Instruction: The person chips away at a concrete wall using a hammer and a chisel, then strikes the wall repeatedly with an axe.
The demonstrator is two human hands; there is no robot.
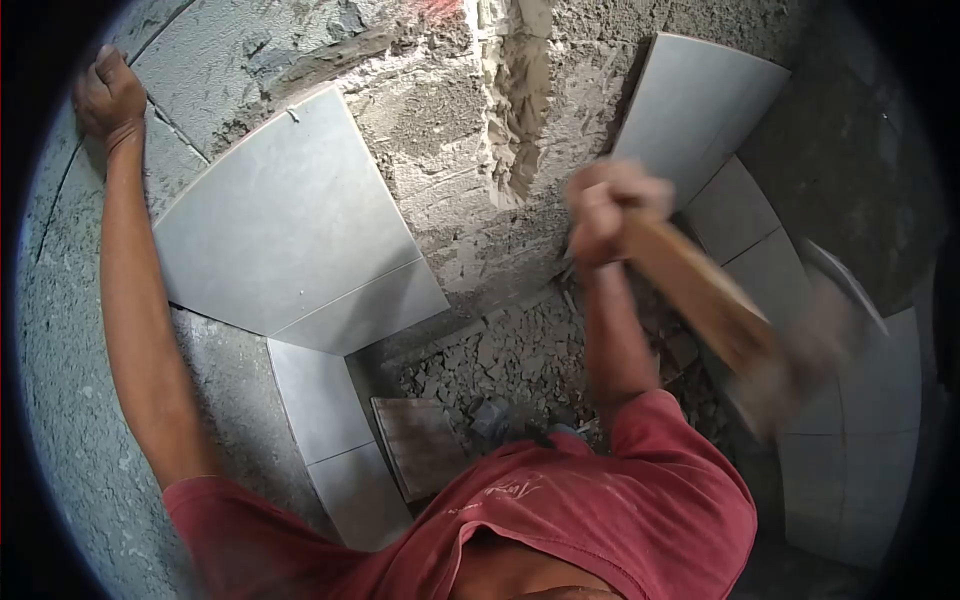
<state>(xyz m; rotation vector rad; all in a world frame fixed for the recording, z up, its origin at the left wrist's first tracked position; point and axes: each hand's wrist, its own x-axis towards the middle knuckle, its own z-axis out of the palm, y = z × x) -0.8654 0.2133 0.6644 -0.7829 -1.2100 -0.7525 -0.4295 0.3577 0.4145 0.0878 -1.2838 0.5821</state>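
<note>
My right hand [615, 205] is closed round one end of a wooden handle [690, 275]; the handle slants down and away to the right, and its tool head [805, 360] is smeared by motion, with a thin pale edge showing on the far side. Exact form of that head: cannot tell. The tool is off the surfaces as far as I can see, in front of the tiles [860, 430] along the right side of the corner. My left arm reaches out long to the upper left; the left hand [108, 95] is curled, fingers folded in, against the rough grey wall [60, 320], near its upper edge. Whether it grips anything: cannot tell. Dark joint lines run across the wall beside it. Below and right of that hand, a large pale tile [290, 220] covers part of the wall. Past its right edge, bare, scraped masonry with an upright channel [525, 110]; past that, another pale tile [700, 100]. Floor below: broken rubble [510, 350], with a brown board-like piece [415, 440] slanting at its left edge.
</note>
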